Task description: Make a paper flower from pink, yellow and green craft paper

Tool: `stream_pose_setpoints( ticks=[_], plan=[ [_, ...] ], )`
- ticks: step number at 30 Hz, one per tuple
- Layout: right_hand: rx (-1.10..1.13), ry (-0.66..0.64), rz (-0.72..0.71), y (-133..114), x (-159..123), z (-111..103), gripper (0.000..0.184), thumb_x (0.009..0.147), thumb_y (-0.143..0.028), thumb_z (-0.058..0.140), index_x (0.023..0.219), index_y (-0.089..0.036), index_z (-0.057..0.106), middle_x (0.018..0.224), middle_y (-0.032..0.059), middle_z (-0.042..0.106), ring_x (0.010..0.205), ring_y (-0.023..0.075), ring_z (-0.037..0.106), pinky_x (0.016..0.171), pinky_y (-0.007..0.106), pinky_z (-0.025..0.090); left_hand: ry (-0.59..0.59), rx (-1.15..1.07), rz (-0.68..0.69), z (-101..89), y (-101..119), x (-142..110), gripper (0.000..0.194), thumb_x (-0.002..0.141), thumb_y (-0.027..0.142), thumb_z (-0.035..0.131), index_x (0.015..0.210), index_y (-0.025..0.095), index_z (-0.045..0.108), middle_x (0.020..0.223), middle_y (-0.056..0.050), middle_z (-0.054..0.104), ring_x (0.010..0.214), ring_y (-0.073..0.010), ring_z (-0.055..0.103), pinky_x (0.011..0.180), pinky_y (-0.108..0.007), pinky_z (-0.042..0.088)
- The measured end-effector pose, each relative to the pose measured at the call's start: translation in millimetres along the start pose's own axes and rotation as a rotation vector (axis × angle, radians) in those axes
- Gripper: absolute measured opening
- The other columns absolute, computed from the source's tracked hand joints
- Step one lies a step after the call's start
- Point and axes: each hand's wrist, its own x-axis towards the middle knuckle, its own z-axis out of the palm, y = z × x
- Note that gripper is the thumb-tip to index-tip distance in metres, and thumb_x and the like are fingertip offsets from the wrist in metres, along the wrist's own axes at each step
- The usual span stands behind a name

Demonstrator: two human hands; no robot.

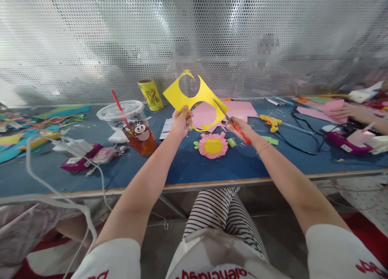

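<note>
My left hand [182, 122] pinches the lower edge of a sheet of yellow paper [201, 94] with round holes cut out of it, held up above the table. In my right hand [239, 128] is a pair of scissors [244, 136] with red handles. Its blades reach the sheet's right side; whether they are parted I cannot tell. Below the sheet, a pink paper flower [213, 145] with a yellow centre lies on the blue table. Pink paper [242, 109] lies behind, partly hidden by the yellow sheet.
A lidded cup of brown drink [142, 139] with a red straw stands left of my left hand, near a yellow cylinder [153, 96]. To the right lie a yellow glue gun [270, 122] and its black cable. Another person's hand [345, 111] touches pink paper at far right.
</note>
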Motion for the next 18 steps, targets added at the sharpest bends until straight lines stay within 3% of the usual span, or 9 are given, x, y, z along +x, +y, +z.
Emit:
stream_pose_setpoints(
  ticks=[10, 18],
  plan=[
    [0.087, -0.079, -0.081, 6, 1, 2, 0.035, 0.079, -0.052, 0.051, 0.091, -0.019, 0.048, 0.076, 0.0008, 0.053, 0.071, 0.0154, 0.053, 0.068, 0.029, 0.044, 0.066, 0.077, 0.081, -0.2, -3, 2, 0.021, 0.080, 0.034, 0.059, 0.072, 0.018, 0.048, 0.054, 0.005, 0.057, 0.032, -0.0023, 0.035, 0.036, -0.017, 0.027],
    [0.012, 0.025, -0.038, 12, 3, 5, 0.036, 0.079, -0.056, 0.049, 0.084, -0.020, 0.047, 0.074, 0.0008, 0.054, 0.064, 0.0138, 0.052, 0.061, 0.028, 0.042, -0.010, 0.084, 0.050, 3.2, 0, -3, 0.025, 0.078, 0.034, 0.062, 0.069, 0.016, 0.048, 0.055, 0.004, 0.057, 0.031, -0.0018, 0.035, 0.033, -0.017, 0.025]
  ],
)
